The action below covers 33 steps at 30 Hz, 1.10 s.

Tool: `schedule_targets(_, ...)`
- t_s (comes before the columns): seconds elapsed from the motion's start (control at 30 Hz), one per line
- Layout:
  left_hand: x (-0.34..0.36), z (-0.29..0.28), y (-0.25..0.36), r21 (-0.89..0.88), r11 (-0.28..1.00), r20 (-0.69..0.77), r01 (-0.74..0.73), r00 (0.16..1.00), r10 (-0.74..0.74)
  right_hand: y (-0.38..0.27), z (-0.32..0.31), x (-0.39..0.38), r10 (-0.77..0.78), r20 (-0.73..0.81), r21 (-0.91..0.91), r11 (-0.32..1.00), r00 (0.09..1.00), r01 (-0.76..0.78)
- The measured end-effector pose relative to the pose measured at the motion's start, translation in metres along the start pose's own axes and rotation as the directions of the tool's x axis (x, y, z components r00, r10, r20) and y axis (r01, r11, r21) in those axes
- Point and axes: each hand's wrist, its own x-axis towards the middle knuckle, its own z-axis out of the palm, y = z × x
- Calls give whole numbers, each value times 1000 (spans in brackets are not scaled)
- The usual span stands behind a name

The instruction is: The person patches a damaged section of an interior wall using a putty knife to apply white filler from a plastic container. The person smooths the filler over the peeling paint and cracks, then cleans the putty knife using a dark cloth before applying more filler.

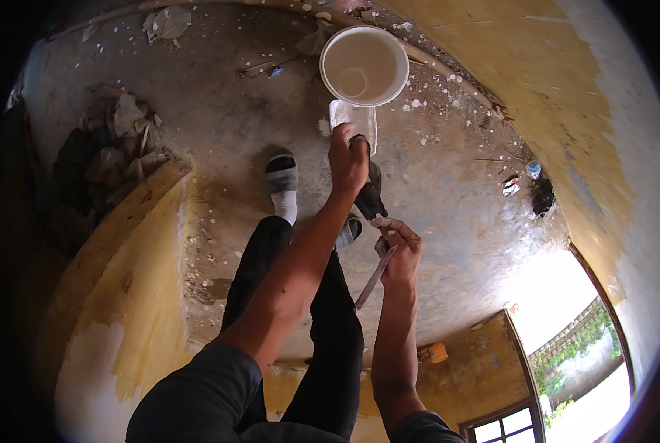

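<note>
My left hand is closed around a dark, cloth-like thing that hangs down toward my right hand. Just beyond its fingers is a whitish, flat rectangular piece; I cannot tell whether the hand grips it or it lies on the floor. My right hand is closed on a narrow flat scraper, which points down and left. Its fingertips also touch the lower end of the dark thing. Past the rectangular piece stands a white bucket of cloudy, beige liquid.
Crumpled bags and rubbish lie heaped at the left, behind a low yellow wall. White flakes and litter dot the concrete floor. A patchy yellow wall runs along the right, toward a bright doorway. My sandalled foot is below.
</note>
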Motion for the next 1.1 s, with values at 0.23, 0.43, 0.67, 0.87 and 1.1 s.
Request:
schedule_targets(0.23, -64, -63, -149, -49, 928, 337, 370, 880, -334, -9, 26, -33, 100, -54, 188, 978, 994, -88)
schedule_targets(0.43, -51, -41, -80, -19, 875, 595, 485, 709, -380, -16, 17, -47, 141, -19, 525, 844, 990, -111)
schedule_targets(0.67, -17, -46, -68, -552, 510, 628, 660, 731, -266, -20, 23, -73, 127, 66, 561, 816, 990, -143)
schedule_targets(0.87, -21, -48, -70, -562, 355, 642, 747, 665, -382, -33, 28, -70, 38, 84, 551, 831, 996, -78)
schedule_targets(1.1, -25, -52, -78, -376, 324, 745, 868, 491, -452, -39, 47, -4, 52, -50, 372, 928, 997, -30)
